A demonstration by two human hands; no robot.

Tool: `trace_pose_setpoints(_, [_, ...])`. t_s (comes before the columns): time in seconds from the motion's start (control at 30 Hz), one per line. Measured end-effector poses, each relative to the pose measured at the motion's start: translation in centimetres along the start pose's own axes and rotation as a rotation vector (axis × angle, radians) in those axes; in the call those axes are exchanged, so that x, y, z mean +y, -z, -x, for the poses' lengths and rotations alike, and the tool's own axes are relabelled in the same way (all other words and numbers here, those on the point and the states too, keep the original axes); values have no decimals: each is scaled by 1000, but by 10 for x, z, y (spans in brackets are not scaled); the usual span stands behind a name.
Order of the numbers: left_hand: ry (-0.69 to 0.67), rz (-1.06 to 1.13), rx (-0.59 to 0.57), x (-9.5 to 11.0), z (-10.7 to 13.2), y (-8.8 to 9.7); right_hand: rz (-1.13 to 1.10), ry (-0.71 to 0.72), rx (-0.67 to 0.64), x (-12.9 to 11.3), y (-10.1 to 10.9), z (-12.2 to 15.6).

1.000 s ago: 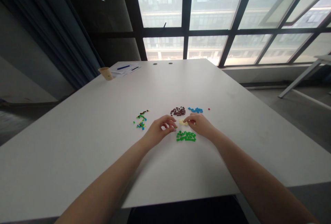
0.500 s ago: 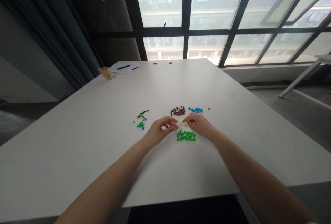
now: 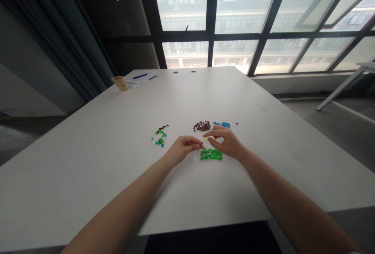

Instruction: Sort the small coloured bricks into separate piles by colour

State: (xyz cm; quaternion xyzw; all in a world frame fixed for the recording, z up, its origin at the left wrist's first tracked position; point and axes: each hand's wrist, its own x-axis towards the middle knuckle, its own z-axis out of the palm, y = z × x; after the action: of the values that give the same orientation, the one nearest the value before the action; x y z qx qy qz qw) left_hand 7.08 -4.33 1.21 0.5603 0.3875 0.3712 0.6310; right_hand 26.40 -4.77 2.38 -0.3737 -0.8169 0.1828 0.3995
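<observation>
Small bricks lie sorted by colour on the white table. A green pile sits nearest me, a dark brown pile and a blue pile farther off. My left hand is curled, its fingertips pinched just left of the green pile. My right hand is closed above the green pile, fingertips pinching at a small pale yellow pile. What the left fingers hold is too small to name.
A mixed scatter of green, blue, yellow and dark bricks lies to the left. One red brick sits right of the blue pile. A paper cup and papers with a blue pen are at the far left corner.
My right hand has shifted slightly left and lifted its fingertips at the yellow pile. My left hand has closed its fingers tighter and edged towards the green pile.
</observation>
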Motion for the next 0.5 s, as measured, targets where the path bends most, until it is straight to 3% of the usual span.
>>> trace_pose_setpoints(0.17, [29, 49, -28, 0, 0, -1, -13, 121, -16, -15, 2, 1])
trace_pose_setpoints(0.37, [41, 97, -40, -2, 0, -2, 35, 183, -32, -16, -2, 1])
trace_pose_setpoints(0.5, [211, 186, -24, -3, 3, -3, 119, 202, -55, -14, -3, 1])
